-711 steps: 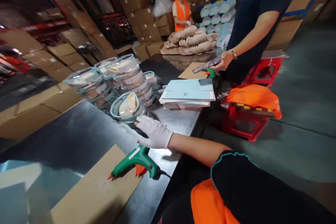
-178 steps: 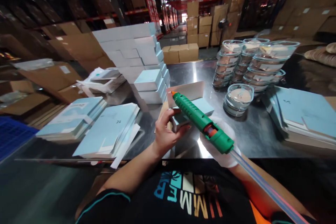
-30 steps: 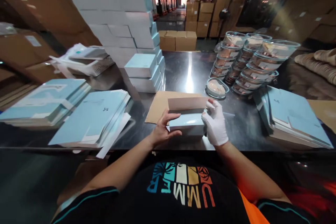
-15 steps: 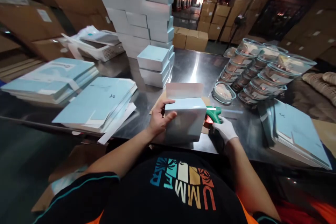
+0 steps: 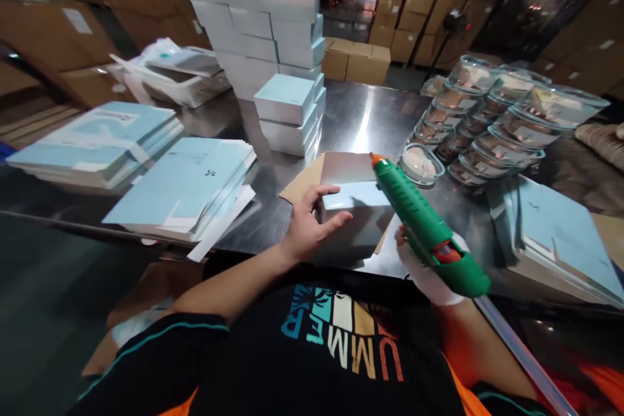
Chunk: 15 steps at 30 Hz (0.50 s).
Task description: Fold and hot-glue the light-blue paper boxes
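Observation:
My bare left hand (image 5: 309, 224) grips the left side of a pale blue box (image 5: 358, 218) that rests on a brown cardboard sheet (image 5: 302, 185) near the steel table's front edge. The box's lid flap stands open at the back. My right hand (image 5: 426, 270), in a white glove, holds a green glue gun (image 5: 424, 231) raised above the box's right side. Its orange nozzle points up and away toward the flap.
Flat blue box blanks lie in piles at the left (image 5: 188, 185) and right (image 5: 556, 234). Finished boxes (image 5: 287, 110) are stacked behind, with a taller stack farther back. Stacked glass bowls (image 5: 492, 123) stand at the right, and one bowl (image 5: 422, 164) sits apart.
My right hand has lifted the glue gun from the table and swung it up over the box. The box, tilted up half a second ago, now sits lower on the cardboard.

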Available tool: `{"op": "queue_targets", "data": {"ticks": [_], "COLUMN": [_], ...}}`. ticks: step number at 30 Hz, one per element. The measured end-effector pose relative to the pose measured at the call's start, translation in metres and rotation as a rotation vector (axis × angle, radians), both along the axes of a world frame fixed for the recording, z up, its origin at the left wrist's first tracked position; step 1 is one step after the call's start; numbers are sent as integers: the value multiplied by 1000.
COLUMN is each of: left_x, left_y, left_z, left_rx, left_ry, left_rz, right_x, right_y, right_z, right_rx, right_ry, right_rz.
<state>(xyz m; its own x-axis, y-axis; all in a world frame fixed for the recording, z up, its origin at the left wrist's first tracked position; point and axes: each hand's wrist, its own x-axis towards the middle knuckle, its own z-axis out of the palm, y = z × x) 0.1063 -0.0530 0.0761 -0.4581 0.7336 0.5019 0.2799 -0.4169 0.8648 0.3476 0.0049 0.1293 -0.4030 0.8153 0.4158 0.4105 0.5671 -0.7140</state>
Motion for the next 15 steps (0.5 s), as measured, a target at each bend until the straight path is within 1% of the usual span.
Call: {"op": "queue_targets", "data": {"ticks": [4,5,7,9,13,15], "left_x": [7,9,10,10,6,4], "left_y": [0,-1,-2,-3,-5,-4], "left_z": [3,4,6,7,7,8], "left_rx": [88,100,114,116,63,42], "left_ry": [82,101,133,146,117,86], "left_rz": [-17,-19,-19,-8,39,42], "right_x": [-21,-24,-27,-23,-3,4], "right_y": [-14,-15,-14,-8,18,33], "right_z": [10,11,11,5,-13,-25], "right_rx": [235,260,263,204,-21,-94], "right_ry": [-59,-63,-38,3,120,177], "right_rz": [96,113,118,76,-177,-254]}}
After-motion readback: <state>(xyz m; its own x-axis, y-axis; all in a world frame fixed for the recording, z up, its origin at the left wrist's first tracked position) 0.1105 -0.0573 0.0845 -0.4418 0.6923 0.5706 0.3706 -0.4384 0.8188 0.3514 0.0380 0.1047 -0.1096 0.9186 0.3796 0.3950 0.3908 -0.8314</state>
